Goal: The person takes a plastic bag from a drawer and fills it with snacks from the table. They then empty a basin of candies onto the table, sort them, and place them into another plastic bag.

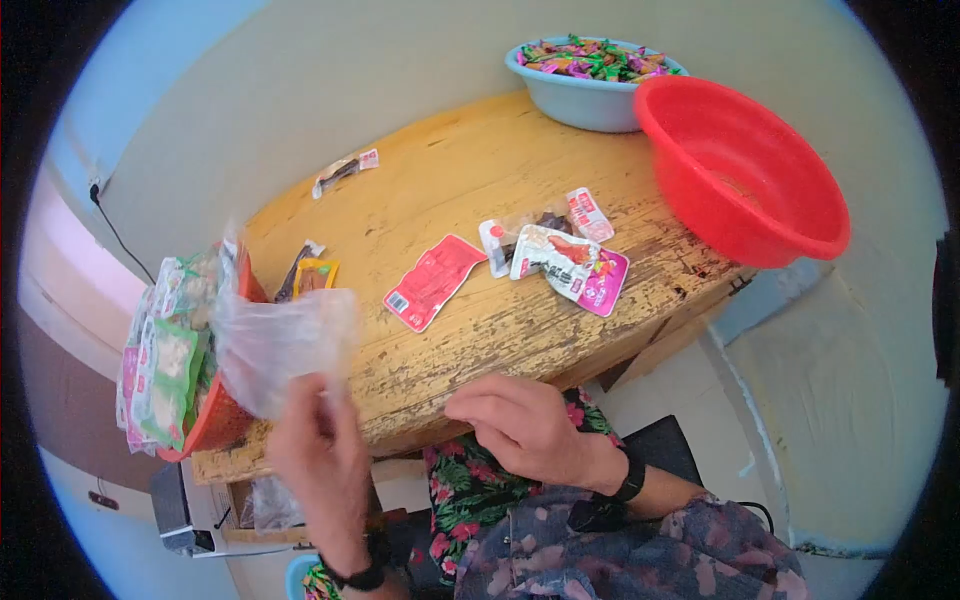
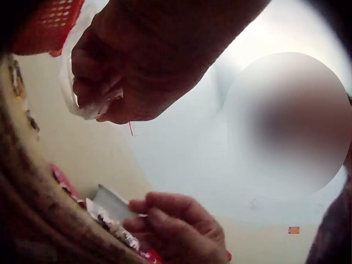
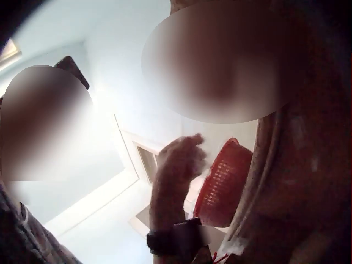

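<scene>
My left hand (image 1: 320,455) pinches a thin clear plastic bag (image 1: 285,345) over the table's near left edge. In the left wrist view the bag's white film (image 2: 69,82) hangs about the curled fingers. Beside it stands a red basket (image 1: 222,415) heaped with green and white food packets (image 1: 170,375), partly behind the bag. My right hand (image 1: 535,425) hovers at the table's front edge, fingers loosely bent, with nothing seen in it. A red packet (image 1: 435,283) lies on the table beyond the hands, and right of it a white and pink packet (image 1: 570,265) overlaps other packets.
On the worn wooden table (image 1: 420,190) lie a small dark snack packet (image 1: 345,172) and a yellow-edged packet (image 1: 315,275). A red basin (image 1: 740,170) and a light blue basin (image 1: 585,100) of wrapped sweets stand at the back right. A dark stool (image 1: 655,450) is below.
</scene>
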`<state>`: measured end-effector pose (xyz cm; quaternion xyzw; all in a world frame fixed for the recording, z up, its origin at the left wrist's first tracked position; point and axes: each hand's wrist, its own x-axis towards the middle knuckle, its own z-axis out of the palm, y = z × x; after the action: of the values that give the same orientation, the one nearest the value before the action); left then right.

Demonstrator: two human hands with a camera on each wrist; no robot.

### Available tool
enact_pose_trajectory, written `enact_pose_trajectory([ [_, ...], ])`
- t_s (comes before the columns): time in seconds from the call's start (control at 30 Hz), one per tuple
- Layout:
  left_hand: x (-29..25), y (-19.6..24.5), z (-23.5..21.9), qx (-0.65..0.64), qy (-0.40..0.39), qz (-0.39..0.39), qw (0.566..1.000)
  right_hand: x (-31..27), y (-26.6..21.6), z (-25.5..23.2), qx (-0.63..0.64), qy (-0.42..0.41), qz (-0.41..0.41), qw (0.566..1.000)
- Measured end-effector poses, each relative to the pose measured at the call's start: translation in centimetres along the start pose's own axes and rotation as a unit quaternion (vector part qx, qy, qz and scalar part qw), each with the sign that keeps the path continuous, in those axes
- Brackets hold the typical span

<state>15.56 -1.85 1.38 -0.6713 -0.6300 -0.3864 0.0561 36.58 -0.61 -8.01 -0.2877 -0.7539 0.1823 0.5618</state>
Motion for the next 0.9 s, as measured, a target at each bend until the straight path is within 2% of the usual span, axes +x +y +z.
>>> enact_pose_trajectory([
  [0.03, 0.3, -0.1, 1.8, 0.003, -0.031, 0.004, 0.999, 0.4, 0.2, -1.0, -0.041, -0.001, -0.023, 0.999],
  [0.17, 0.1, -1.1, 5.6, -0.046, -0.139, -0.065, 0.987, 1.0, 3.0, -6.7, -0.264, 0.062, -0.02, 0.962],
  [0.27, -0.1, -0.2, 6.0, -0.075, -0.123, -0.041, 0.989, 2.6, 4.6, -11.0, -0.392, 0.082, 0.048, 0.915],
  [0.37, 0.1, 0.0, 5.5, -0.135, -0.156, -0.101, 0.973, 3.0, 5.7, -12.8, -0.456, 0.053, 0.113, 0.881],
  [0.4, 0.0, -0.2, 5.6, -0.114, -0.151, -0.061, 0.98, 2.9, 6.2, -13.0, -0.468, 0.034, 0.129, 0.873],
  [0.5, -0.9, -0.5, 6.0, -0.052, -0.14, 0.036, 0.988, 2.9, 7.6, -13.4, -0.446, -0.003, 0.156, 0.881],
  [0.57, -0.9, -0.4, 5.7, -0.017, -0.141, 0.083, 0.986, 3.3, 7.5, -13.7, -0.408, -0.015, 0.203, 0.89],
  [0.6, -0.9, -0.2, 5.5, -0.03, -0.153, 0.058, 0.986, 3.6, 7.3, -13.7, -0.388, -0.02, 0.225, 0.894],
  [0.67, -0.7, 0.1, 5.2, -0.057, -0.171, 0.012, 0.983, 3.6, 7.6, -13.4, -0.313, 0.024, 0.234, 0.92],
  [0.73, -0.8, -1.0, 5.6, -0.074, -0.142, 0.02, 0.987, 3.3, 7.7, -12.9, -0.201, 0.066, 0.272, 0.939],
  [0.77, -0.9, -1.4, 5.8, -0.083, -0.129, 0.025, 0.988, 3.0, 7.2, -12.7, -0.178, 0.074, 0.265, 0.945],
  [0.87, -0.9, -1.2, 6.0, -0.138, -0.115, -0.016, 0.984, 3.2, 4.9, -11.6, -0.132, 0.137, 0.294, 0.937],
  [0.9, -1.1, -1.3, 6.2, -0.142, -0.103, -0.012, 0.984, 3.0, 4.5, -11.2, -0.06, 0.147, 0.298, 0.941],
])
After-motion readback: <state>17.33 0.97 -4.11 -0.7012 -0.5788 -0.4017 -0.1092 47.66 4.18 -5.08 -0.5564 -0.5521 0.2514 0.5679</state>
